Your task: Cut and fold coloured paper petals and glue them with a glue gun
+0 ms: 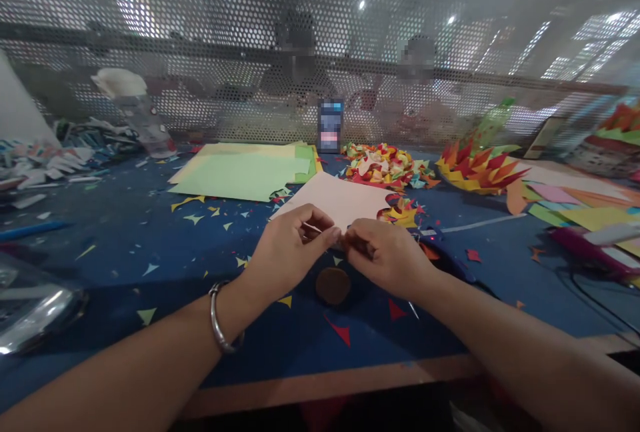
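Observation:
My left hand (pixel 295 245), with a silver bangle at the wrist, is closed with thumb and fingertips pinched together. Against its fingertips sits my right hand (pixel 387 252), also closed in a pinch. Whatever lies between the fingertips is too small and covered to make out. Directly behind both hands is a pale pink paper sheet (pixel 335 199) with a scalloped right edge; I cannot tell whether the fingers grip its near edge. Below the fingertips a round brown disc (pixel 333 286) lies on the blue table. A dark blue tool (pixel 447 255) with a small red light is partly hidden by my right hand.
Green and yellow sheets (pixel 240 175) lie behind left. A heap of coloured paper pieces (pixel 383 164) and a red-yellow paper-petal piece (pixel 475 169) stand behind right. A phone (pixel 330 127) leans on the perforated screen. A purple glue gun (pixel 590 252) with cord lies right.

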Available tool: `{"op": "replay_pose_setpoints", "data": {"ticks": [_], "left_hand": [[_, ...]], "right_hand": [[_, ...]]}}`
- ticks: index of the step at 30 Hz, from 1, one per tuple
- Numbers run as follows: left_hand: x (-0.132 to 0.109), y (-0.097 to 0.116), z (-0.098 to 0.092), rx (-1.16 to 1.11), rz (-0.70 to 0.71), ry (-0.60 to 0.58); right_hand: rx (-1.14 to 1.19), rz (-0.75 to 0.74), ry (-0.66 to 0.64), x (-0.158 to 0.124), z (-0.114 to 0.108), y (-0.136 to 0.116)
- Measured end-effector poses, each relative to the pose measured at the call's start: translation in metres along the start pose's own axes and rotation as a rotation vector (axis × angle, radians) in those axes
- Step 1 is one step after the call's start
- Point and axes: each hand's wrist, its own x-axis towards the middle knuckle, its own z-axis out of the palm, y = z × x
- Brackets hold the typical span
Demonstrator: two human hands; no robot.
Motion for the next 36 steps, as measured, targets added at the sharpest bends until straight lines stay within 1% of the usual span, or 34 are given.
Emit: {"op": "replay_pose_setpoints", "data": {"ticks": [3, 8, 12, 21, 28, 36], "left_hand": [[0.001, -0.003, 0.001, -0.023, -0.035, 0.008], [0.0, -0.005, 0.003, -0.191, -0.127, 0.007], [-0.001, -0.004, 0.005, -0.289, -0.188, 0.028], [0.0, -0.002, 0.005, -0.418, -0.251, 0.029], [0.002, -0.007, -0.001, -0.498, -0.218, -0.03], [0.002, -0.005, -0.004, -0.446, -0.191, -0.066]], "right_hand": [[-0.033, -0.015, 0.01, -0.001, 0.001, -0.001], [-0.07, -0.037, 0.018, -0.003, 0.002, -0.002], [-0.097, -0.051, 0.001, -0.003, 0.002, -0.003], [-0.072, -0.067, 0.011, -0.003, 0.005, -0.003], [0.017, -0.034, 0.025, -0.004, -0.001, -0.006], [0.073, -0.019, 0.021, -0.004, -0.002, -0.005]]}}
